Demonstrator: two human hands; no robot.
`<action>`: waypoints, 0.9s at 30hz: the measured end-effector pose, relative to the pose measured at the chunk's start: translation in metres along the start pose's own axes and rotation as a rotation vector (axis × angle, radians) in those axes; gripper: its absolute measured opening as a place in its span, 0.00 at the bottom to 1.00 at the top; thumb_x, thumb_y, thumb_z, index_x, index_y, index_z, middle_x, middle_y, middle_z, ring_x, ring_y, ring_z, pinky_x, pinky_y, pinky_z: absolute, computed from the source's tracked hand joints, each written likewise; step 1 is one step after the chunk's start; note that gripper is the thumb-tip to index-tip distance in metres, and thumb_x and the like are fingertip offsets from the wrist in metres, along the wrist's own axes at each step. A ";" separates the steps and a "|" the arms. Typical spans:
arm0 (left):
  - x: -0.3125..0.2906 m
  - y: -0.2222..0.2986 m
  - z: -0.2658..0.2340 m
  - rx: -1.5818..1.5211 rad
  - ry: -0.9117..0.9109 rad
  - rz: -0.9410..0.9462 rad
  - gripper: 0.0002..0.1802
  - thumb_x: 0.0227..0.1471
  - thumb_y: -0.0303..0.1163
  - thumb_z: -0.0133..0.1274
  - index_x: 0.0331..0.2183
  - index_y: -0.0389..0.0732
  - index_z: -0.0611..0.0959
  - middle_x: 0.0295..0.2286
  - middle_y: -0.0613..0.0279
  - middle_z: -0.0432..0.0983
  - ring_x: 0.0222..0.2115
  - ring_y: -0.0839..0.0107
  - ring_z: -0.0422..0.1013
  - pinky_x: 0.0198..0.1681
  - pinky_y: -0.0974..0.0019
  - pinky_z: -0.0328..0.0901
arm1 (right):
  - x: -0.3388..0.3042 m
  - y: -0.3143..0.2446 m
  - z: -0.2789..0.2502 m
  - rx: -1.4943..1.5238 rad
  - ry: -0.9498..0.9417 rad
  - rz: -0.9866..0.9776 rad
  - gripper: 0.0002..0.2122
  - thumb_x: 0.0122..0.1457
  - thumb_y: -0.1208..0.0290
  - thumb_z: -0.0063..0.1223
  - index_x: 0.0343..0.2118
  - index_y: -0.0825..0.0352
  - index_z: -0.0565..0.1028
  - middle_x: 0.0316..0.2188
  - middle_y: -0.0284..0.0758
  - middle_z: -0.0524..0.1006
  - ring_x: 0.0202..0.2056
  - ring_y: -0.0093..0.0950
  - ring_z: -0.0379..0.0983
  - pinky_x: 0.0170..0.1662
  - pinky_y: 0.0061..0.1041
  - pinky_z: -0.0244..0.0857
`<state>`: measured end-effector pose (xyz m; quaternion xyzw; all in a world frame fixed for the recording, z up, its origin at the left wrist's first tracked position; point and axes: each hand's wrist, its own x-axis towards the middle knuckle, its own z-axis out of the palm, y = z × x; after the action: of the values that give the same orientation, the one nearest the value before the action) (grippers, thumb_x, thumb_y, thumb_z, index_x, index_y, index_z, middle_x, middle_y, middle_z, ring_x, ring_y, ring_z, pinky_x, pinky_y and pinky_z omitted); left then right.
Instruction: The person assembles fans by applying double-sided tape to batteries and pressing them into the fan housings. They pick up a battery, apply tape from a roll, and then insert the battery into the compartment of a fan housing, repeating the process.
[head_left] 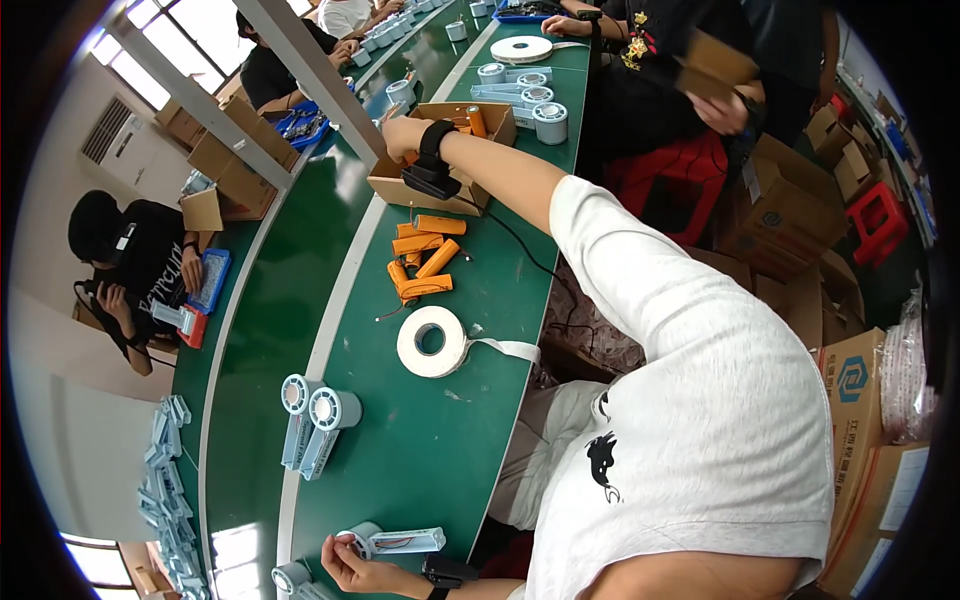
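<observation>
My left hand [365, 575] is closed round the round head of a light-blue handheld fan housing [405, 541], whose open handle points right. Beside it, another fan housing [291, 577] lies partly cut off at the picture's lower edge. Far off, my right hand [403, 138] reaches over a cardboard box [440, 195] that has orange cylindrical batteries [477, 122] in it; its fingers are mostly hidden. On the green table [390, 480], loose orange wired batteries [437, 260] lie in a pile near the box. Closer to me are a white tape roll [405, 345] and two light-blue fan housings [335, 408].
Past the box stand more fan housings [550, 122] and another tape roll [521, 49]. A grey post [310, 75] rises beside the box. Several co-workers sit along the tables, one holding a cardboard piece [717, 65]. Cartons [780, 200] and red stools [672, 185] stand at right.
</observation>
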<state>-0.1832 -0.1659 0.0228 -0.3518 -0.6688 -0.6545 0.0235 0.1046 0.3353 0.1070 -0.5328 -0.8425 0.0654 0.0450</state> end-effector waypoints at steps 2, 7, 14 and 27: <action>0.002 0.001 0.002 0.015 -0.002 0.016 0.09 0.52 0.23 0.41 0.33 0.31 0.75 0.21 0.62 0.68 0.22 0.74 0.64 0.27 0.75 0.60 | 0.025 0.015 0.030 -0.022 -0.032 0.036 0.17 0.38 0.67 0.58 0.34 0.68 0.73 0.34 0.43 0.75 0.28 0.39 0.74 0.28 0.35 0.67; -0.002 0.007 0.003 0.039 0.019 -0.019 0.09 0.52 0.23 0.41 0.33 0.31 0.75 0.21 0.62 0.68 0.23 0.74 0.64 0.27 0.75 0.60 | 0.034 0.048 0.078 0.432 0.110 0.178 0.20 0.39 0.73 0.55 0.40 0.71 0.70 0.34 0.43 0.75 0.33 0.39 0.73 0.31 0.32 0.66; 0.003 0.000 0.001 -0.047 0.012 0.014 0.08 0.49 0.25 0.46 0.32 0.31 0.77 0.22 0.59 0.71 0.22 0.72 0.66 0.25 0.74 0.62 | 0.036 0.075 0.093 0.482 -0.231 -0.081 0.22 0.42 0.76 0.50 0.44 0.74 0.67 0.34 0.46 0.74 0.33 0.37 0.72 0.32 0.30 0.66; 0.013 -0.029 -0.011 0.125 -0.014 0.065 0.10 0.49 0.28 0.48 0.31 0.30 0.77 0.24 0.57 0.73 0.22 0.71 0.68 0.24 0.73 0.63 | -0.073 -0.018 -0.010 0.780 0.025 -0.267 0.07 0.38 0.79 0.43 0.23 0.73 0.71 0.15 0.39 0.71 0.13 0.31 0.66 0.17 0.31 0.60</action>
<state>-0.2118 -0.1668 0.0053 -0.3758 -0.6970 -0.6076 0.0618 0.1210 0.2620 0.1190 -0.3625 -0.8156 0.3671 0.2621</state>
